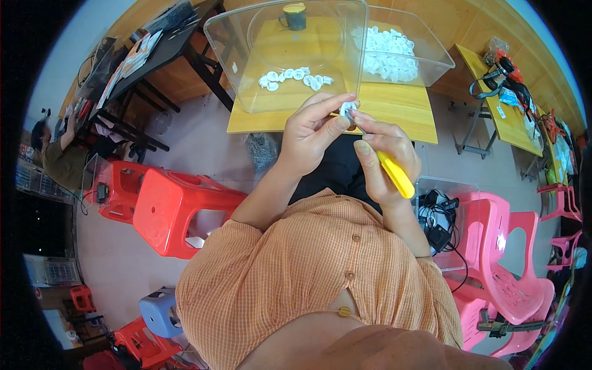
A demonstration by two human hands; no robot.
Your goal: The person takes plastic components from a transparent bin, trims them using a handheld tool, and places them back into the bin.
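Observation:
My left hand (312, 132) pinches a small white plastic part (347, 109) between thumb and fingertips, in front of my chest at the table's near edge. My right hand (390, 157) is closed around a yellow-handled knife (396, 175), its thin metal blade reaching up to the white part. The fingers partly cover the blade tip and the part. Just beyond my hands, a clear plastic bin (229, 68) holds several loose white parts (298, 75). A second clear bin (439, 60) to its right contains a large heap of white parts (390, 57).
Both bins rest on a yellow wooden table (407, 114); a dark mug (295, 18) with a yellow lid stands at its back. Red stools (163, 213) are on my left, pink chairs (512, 271) and a bin of black cables (438, 225) on my right. Another person (61, 157) sits far left.

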